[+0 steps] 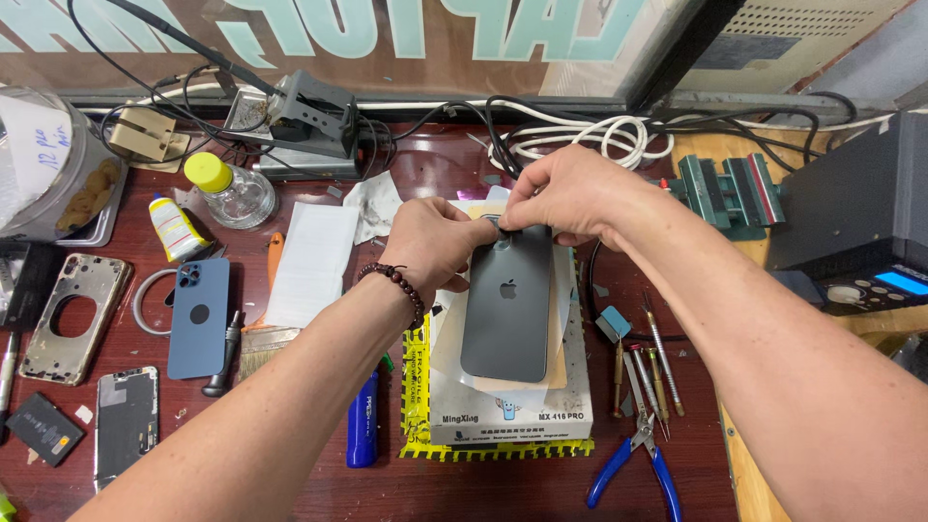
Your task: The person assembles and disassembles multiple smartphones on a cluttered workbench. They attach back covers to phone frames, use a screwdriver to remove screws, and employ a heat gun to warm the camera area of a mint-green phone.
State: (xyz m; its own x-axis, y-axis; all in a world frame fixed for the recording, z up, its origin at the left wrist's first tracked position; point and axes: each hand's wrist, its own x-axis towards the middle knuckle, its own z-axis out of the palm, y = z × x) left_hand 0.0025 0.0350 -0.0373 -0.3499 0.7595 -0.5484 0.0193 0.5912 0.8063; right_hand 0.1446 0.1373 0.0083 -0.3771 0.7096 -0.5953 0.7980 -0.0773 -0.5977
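Observation:
A dark grey phone (507, 309) lies back-up on a white box (512, 411) at the middle of the red-brown bench. My left hand (430, 242), with a bead bracelet on its wrist, rests against the phone's upper left corner. My right hand (561, 193) pinches at the phone's top edge near the camera area, fingertips closed together. What sits between those fingertips is too small to tell.
Blue-handled pliers (633, 464), tweezers and screwdrivers (652, 367) lie right of the box. To the left are a blue phone back (198, 319), a metal phone frame (72, 319), a brush (266, 338), a blue lighter (363, 420), a yellow-capped bottle (230, 188). Cables and a soldering stand (309, 116) sit behind.

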